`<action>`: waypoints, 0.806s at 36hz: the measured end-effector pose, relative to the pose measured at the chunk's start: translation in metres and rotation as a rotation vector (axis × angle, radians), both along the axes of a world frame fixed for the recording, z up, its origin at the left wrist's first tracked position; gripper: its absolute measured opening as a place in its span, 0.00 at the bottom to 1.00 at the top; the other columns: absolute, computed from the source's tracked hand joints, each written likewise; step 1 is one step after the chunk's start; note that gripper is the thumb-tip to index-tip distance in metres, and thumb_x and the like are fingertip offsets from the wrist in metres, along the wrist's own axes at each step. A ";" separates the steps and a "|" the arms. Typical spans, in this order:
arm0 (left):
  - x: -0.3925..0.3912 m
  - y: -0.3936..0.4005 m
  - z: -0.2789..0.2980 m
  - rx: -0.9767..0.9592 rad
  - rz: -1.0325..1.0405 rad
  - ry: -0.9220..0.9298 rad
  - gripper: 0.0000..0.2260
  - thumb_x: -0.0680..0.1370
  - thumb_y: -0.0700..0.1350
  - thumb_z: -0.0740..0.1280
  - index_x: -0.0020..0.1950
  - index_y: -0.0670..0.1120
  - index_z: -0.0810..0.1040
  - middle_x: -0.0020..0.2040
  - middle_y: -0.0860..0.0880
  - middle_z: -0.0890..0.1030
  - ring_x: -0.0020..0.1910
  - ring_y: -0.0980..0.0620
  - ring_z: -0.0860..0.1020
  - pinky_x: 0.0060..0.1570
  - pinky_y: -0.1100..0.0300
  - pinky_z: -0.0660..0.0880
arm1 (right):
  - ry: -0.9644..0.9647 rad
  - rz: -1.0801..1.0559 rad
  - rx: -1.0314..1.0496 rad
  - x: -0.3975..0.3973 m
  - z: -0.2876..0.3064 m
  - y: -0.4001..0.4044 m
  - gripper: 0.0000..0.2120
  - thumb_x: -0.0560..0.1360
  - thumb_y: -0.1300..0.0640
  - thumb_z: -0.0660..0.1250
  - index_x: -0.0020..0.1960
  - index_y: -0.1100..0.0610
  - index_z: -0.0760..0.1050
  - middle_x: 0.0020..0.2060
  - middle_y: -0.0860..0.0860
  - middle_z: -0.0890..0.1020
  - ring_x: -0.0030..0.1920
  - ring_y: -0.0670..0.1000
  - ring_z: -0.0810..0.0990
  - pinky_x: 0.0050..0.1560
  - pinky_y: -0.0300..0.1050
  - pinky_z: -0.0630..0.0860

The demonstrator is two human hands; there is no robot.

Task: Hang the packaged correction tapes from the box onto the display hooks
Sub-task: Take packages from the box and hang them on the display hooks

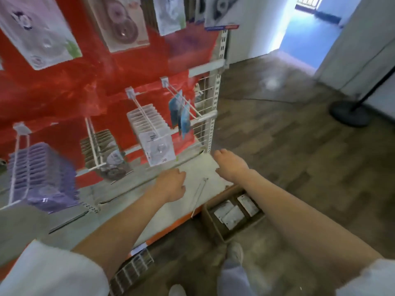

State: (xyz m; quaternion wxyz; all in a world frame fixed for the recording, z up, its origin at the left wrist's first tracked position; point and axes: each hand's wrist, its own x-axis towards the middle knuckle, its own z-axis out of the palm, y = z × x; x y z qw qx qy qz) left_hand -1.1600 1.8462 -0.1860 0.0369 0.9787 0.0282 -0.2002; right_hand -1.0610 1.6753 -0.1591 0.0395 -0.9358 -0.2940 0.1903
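A brown cardboard box (215, 226) stands on the floor under the shelf edge, with white packaged correction tapes (232, 212) lying inside. On the red display wall, hooks carry rows of packs: white ones (151, 133), brown ones (102, 150), purple ones (40, 174) and a few blue ones (180, 113). My left hand (172, 184) hovers over the grey shelf, fingers curled, nothing visible in it. My right hand (228, 164) is near the shelf's right end, fingers curled under and hidden. The picture is blurred by motion.
A loose white hook (199, 194) lies on the grey shelf (149, 210) between my hands. Larger packs hang higher on the wall. A black stand base (349, 114) sits on the wooden floor to the right. My shoes show at the bottom.
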 end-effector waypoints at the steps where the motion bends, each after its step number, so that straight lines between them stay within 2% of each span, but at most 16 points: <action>1: 0.010 -0.011 -0.002 -0.004 -0.035 0.012 0.18 0.80 0.47 0.59 0.67 0.41 0.69 0.64 0.41 0.72 0.63 0.41 0.72 0.60 0.52 0.70 | -0.001 -0.030 0.005 0.007 -0.004 -0.014 0.22 0.78 0.59 0.63 0.70 0.61 0.63 0.66 0.58 0.68 0.67 0.59 0.69 0.63 0.54 0.71; 9: 0.087 -0.094 -0.026 -0.017 -0.232 0.083 0.16 0.80 0.46 0.58 0.66 0.42 0.69 0.62 0.42 0.72 0.61 0.42 0.73 0.57 0.53 0.69 | 0.048 -0.280 -0.013 0.072 -0.035 -0.114 0.19 0.79 0.59 0.60 0.69 0.62 0.63 0.64 0.58 0.69 0.66 0.59 0.69 0.63 0.54 0.71; 15: 0.134 -0.147 -0.061 -0.021 -0.313 0.207 0.16 0.80 0.47 0.57 0.66 0.42 0.69 0.63 0.41 0.72 0.61 0.41 0.73 0.57 0.52 0.70 | 0.087 -0.456 -0.007 0.115 -0.072 -0.172 0.17 0.80 0.58 0.59 0.68 0.59 0.64 0.62 0.57 0.71 0.63 0.59 0.71 0.57 0.53 0.72; 19: 0.155 -0.173 -0.089 -0.128 -0.263 0.297 0.15 0.80 0.47 0.58 0.64 0.42 0.70 0.61 0.42 0.73 0.60 0.42 0.74 0.58 0.50 0.73 | 0.191 -0.503 -0.025 0.140 -0.103 -0.201 0.18 0.79 0.58 0.59 0.68 0.60 0.64 0.63 0.58 0.70 0.64 0.60 0.70 0.59 0.54 0.71; 23: 0.171 -0.184 -0.119 -0.236 -0.163 0.338 0.12 0.80 0.48 0.60 0.59 0.43 0.73 0.59 0.43 0.74 0.56 0.45 0.75 0.53 0.56 0.72 | 0.306 -0.549 -0.025 0.154 -0.141 -0.217 0.18 0.80 0.58 0.60 0.69 0.60 0.64 0.64 0.58 0.70 0.65 0.60 0.71 0.61 0.53 0.71; 29: 0.189 -0.188 -0.173 -0.273 -0.042 0.371 0.11 0.80 0.46 0.60 0.60 0.44 0.74 0.57 0.46 0.75 0.54 0.49 0.76 0.51 0.59 0.71 | 0.433 -0.552 -0.015 0.158 -0.211 -0.222 0.19 0.78 0.59 0.62 0.68 0.60 0.64 0.64 0.58 0.70 0.63 0.59 0.71 0.60 0.53 0.72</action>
